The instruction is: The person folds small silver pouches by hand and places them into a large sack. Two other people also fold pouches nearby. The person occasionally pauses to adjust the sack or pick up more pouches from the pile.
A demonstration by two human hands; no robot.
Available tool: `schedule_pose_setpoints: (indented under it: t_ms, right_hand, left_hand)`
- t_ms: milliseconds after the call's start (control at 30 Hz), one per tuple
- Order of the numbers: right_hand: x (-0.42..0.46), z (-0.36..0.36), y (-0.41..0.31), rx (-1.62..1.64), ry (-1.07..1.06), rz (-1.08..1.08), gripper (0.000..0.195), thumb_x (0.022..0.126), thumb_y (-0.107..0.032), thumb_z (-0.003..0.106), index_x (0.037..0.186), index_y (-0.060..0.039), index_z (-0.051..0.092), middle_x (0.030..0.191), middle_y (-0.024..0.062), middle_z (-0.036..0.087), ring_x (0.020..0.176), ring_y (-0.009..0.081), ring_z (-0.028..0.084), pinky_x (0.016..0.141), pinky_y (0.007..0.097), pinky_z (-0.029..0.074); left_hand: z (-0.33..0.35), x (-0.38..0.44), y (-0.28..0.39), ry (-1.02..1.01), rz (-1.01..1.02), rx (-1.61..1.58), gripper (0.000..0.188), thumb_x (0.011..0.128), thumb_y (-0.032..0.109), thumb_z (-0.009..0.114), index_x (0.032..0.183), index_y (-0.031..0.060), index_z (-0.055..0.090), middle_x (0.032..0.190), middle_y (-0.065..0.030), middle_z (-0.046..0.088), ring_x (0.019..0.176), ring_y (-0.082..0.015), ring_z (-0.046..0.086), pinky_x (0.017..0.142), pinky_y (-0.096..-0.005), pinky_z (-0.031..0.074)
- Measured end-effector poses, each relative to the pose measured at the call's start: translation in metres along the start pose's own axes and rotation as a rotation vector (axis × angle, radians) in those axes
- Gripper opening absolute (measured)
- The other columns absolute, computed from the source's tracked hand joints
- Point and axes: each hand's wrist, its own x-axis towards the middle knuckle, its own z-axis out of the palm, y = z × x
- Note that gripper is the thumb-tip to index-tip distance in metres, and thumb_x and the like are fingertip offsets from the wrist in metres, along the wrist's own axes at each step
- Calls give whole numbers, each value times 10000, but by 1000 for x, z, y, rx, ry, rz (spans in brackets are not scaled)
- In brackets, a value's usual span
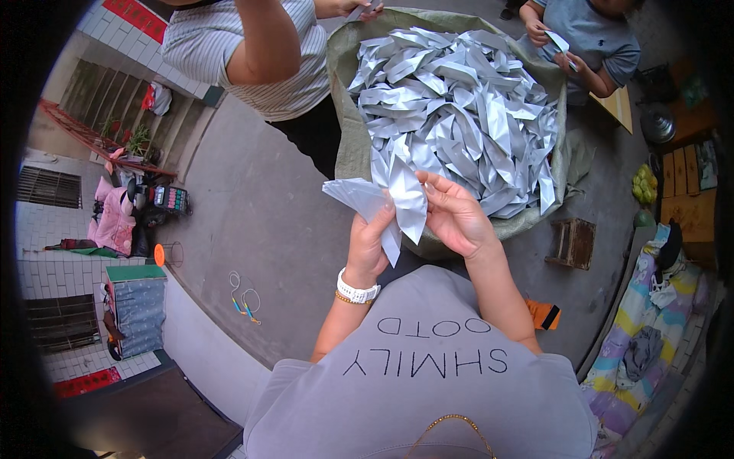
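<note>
My left hand point(370, 244) holds a fanned stack of folded silver-grey paper sheets point(354, 195), the thumb pressed on top. A partly opened silver paper piece point(408, 203) stands between both hands, just right of the stack. The fingers of my right hand point(459, 215) pinch its right edge; their tips are partly hidden behind it. Right beyond my hands is a large woven sack point(352, 146) with its rim rolled open, heaped with folded silver paper pieces point(453, 115). A white watch point(356, 287) is on my left wrist.
A person in a striped shirt point(264, 63) stands at the sack's far left. Another person in a blue-grey shirt point(596, 46) holds folded paper at the far right. A small wooden stool point(570, 244) stands right of the sack. A skipping rope point(243, 301) lies on the concrete floor.
</note>
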Motion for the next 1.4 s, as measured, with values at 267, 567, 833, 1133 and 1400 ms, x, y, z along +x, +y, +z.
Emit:
schedule_pose_setpoints:
  t_ms: [267, 567, 833, 1133, 1400]
  right_hand:
    - [37, -15, -38, -961, 282, -523, 248, 900, -72, 611, 1142, -23, 634, 1143, 71, 577, 987, 138, 590, 866, 268, 458]
    - [-4, 36, 12, -1093, 23, -381, 275, 820, -69, 688, 1083, -14, 631, 1015, 34, 600, 873, 131, 566, 775, 257, 447]
    - [-4, 41, 30, -975, 76, -315, 266, 821, -92, 704, 1047, -20, 582, 865, 43, 563, 738, 120, 524, 673, 257, 428]
    - [-1, 33, 22, -885, 137, -457, 101, 863, -78, 677, 896, -13, 608, 782, -15, 568, 731, 63, 493, 689, 225, 424]
    - [0, 28, 14, -682, 175, -358, 86, 897, -58, 647, 952, 7, 634, 866, -8, 623, 813, 56, 551, 745, 218, 453]
  left_hand:
    - [-7, 16, -4, -180, 114, -95, 580, 909, 622, 452, 1073, 69, 517, 1032, -56, 497, 815, -138, 460, 714, -287, 392]
    - [5, 14, -1, -26, 378, 173, 696, 879, 709, 383, 1127, 70, 508, 1164, -58, 471, 935, -149, 459, 872, -330, 389]
    - [5, 17, -5, -4, 530, 412, 711, 890, 708, 371, 1110, 47, 510, 1171, -73, 452, 944, -146, 453, 896, -312, 380]
    - [-2, 22, -5, 155, 453, 271, 472, 966, 482, 500, 1047, 19, 540, 990, -46, 534, 849, -123, 494, 772, -272, 405]
    - [6, 10, -5, 22, 424, 346, 205, 856, 38, 688, 1022, 49, 569, 1005, -11, 545, 871, -85, 500, 785, -227, 403]
